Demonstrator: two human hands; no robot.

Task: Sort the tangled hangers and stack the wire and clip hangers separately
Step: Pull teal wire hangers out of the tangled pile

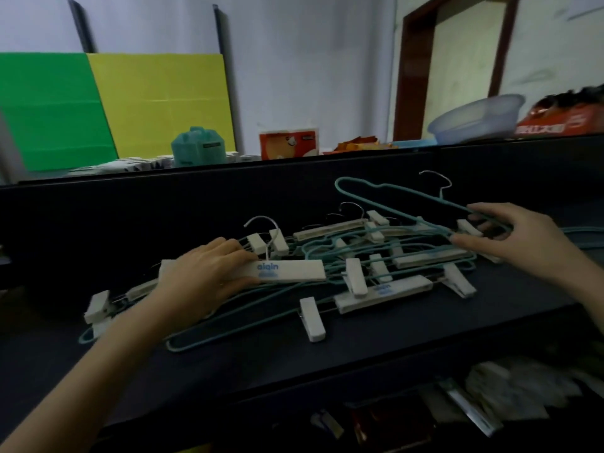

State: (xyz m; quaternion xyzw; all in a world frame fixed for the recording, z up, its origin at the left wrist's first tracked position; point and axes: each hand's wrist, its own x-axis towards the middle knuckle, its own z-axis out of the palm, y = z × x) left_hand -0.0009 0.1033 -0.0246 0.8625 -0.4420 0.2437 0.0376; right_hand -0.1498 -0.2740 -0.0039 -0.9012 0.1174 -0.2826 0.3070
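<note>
Dark shelf [392, 338]: left grip [209, 276] holds clip hanger [294, 271] (half-hidden), right grip [513, 240] pinches wire hanger [337, 185].

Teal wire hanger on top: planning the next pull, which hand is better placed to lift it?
Right. The right hand pinches that teal wire hanger; the left hand grips a white clip hanger.

— What's on the bench [359, 354]?
— One tangled pile [340, 256] in the middle: teal wire hangers [228, 325] laced through white clip hangers [291, 271].
— All in the heap?
— Nearly. A clip [313, 318] sticks out on the near side, and more teal wire [585, 231] lies apart at the right edge.
— And the bench itself?
— Dark, with a raised back wall [163, 207].
</note>
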